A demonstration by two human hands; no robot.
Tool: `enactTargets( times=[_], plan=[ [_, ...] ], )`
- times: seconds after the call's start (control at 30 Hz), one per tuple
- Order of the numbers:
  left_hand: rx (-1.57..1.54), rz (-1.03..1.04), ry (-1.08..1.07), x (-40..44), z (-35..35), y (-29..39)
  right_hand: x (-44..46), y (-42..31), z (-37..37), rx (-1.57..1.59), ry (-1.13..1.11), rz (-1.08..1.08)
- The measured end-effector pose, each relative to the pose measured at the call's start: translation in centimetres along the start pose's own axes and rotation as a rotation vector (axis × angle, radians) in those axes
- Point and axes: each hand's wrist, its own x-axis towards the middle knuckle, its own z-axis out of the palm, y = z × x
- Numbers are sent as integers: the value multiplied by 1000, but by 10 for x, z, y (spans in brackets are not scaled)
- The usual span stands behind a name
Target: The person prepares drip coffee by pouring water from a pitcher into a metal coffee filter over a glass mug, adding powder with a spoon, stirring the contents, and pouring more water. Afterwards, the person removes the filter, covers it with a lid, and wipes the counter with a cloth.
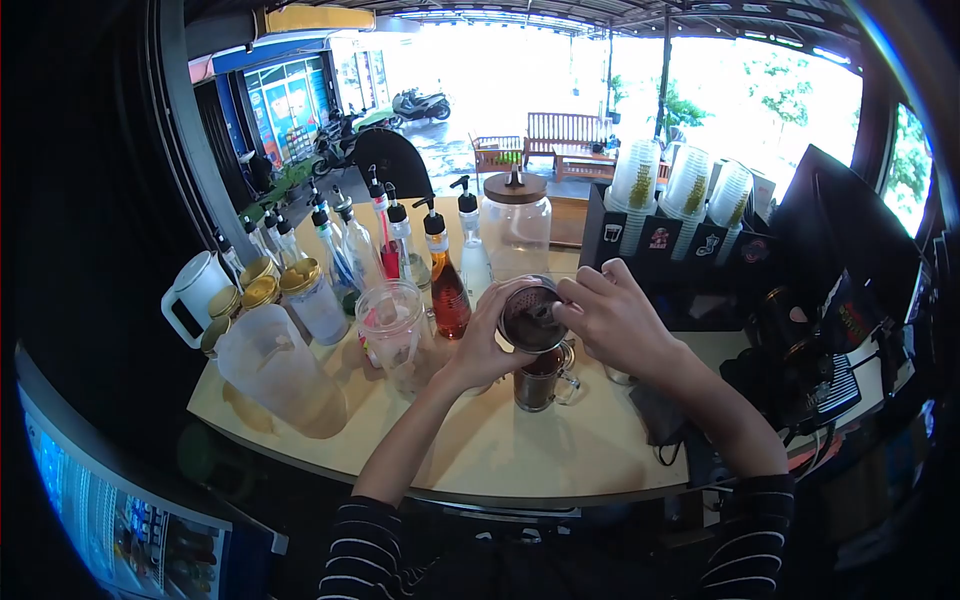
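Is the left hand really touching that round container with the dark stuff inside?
Touching. The head view shows the left hand curled around the side of the round container, with no gap between them.

It was a drinks shop: black-topped pump bottles of coloured liquid (451, 306) lined a pale-topped counter (600, 445) beside stacked clear plastic cups (637, 178), with slatted brown wooden benches (566, 128) outside.

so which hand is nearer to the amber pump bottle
Left. The left hand is close beside the amber pump bottle, just to its right in the view; the right hand is farther right, at the opposite side of the round vessel.
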Motion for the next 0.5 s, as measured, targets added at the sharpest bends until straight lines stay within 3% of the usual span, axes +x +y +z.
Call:
enactTargets(
  times=[0.1,0.2,0.3,0.5],
  plan=[
    [-30,-24,0,0,-2,0,2,3,-8,71,-41,-51],
    [-140,-39,7,-1,-2,-2,1,2,-12,-94,19,-100],
    [-179,-68,5,-1,0,1,1,-3,-11,12,-65,-90],
    [-53,27,41,1,6,1,4,-13,-5,44,17,93]
  ],
)
